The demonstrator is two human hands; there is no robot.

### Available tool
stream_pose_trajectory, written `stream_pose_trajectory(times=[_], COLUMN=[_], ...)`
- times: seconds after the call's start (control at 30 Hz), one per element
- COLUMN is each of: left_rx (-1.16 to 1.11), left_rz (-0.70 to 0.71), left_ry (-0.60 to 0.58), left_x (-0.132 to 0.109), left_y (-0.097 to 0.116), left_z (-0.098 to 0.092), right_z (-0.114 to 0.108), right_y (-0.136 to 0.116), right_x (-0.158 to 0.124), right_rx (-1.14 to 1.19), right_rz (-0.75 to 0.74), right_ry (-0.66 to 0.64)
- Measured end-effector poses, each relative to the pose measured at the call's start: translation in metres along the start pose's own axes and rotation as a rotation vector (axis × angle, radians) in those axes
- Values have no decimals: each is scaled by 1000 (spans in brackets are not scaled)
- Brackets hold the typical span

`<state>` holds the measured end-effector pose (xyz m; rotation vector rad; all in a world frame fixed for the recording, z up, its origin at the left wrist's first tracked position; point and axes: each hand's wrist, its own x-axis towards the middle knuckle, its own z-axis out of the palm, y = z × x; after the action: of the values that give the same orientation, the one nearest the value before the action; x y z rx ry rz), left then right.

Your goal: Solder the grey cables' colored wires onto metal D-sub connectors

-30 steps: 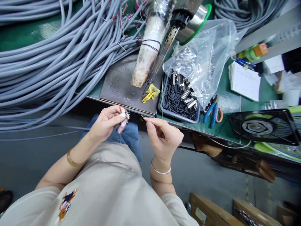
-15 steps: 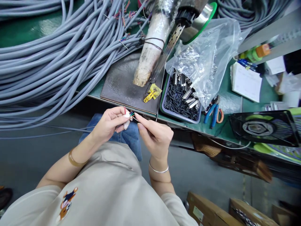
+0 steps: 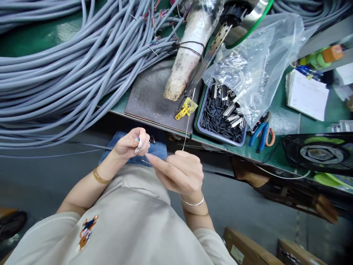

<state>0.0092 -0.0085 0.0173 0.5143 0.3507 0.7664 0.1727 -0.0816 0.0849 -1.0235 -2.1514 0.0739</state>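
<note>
My left hand (image 3: 131, 144) is closed, pinching the stripped end of a cable whose thin coloured wires (image 3: 138, 140) show between the fingers, with something white beside them. To its right, my right hand (image 3: 179, 172) has its fingers curled and the index finger stretched toward the left fingertips. A thin silvery wire (image 3: 187, 127), which looks like solder, runs up taut from this closed hand past the bench edge. Both hands are over my lap, just in front of the bench. A small dark object (image 3: 152, 139) shows behind the left fingers, too small to name.
Grey cables (image 3: 82, 73) lie heaped at left. Above a dark board (image 3: 149, 97) hang a white wrapped tube (image 3: 183, 70) and a metal rod; a yellow clip (image 3: 182, 112) lies below. Rightward are a bin (image 3: 217, 138) of black sleeves and metal connectors, pliers (image 3: 259, 134) and a fan (image 3: 317, 154).
My hands have drawn apart slightly and lowered; the left has turned its cable end inward. My right hand has pulled the thin wire toward me. The view has shifted a little.
</note>
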Motion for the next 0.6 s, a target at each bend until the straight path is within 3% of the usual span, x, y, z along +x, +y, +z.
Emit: stream_pose_trajectory(times=[0.3, 0.5, 0.6], left_rx=[31, 121, 200], left_rz=[21, -19, -14], left_ry=[-16, 82, 135], left_x=[-5, -5, -6], left_y=[-4, 1, 5], left_z=[-6, 10, 20], right_z=[0, 3, 5], right_y=[-1, 4, 9], right_x=[4, 5, 6], right_rx=[-1, 160, 253], right_rz=[66, 462, 539], right_ry=[16, 132, 126])
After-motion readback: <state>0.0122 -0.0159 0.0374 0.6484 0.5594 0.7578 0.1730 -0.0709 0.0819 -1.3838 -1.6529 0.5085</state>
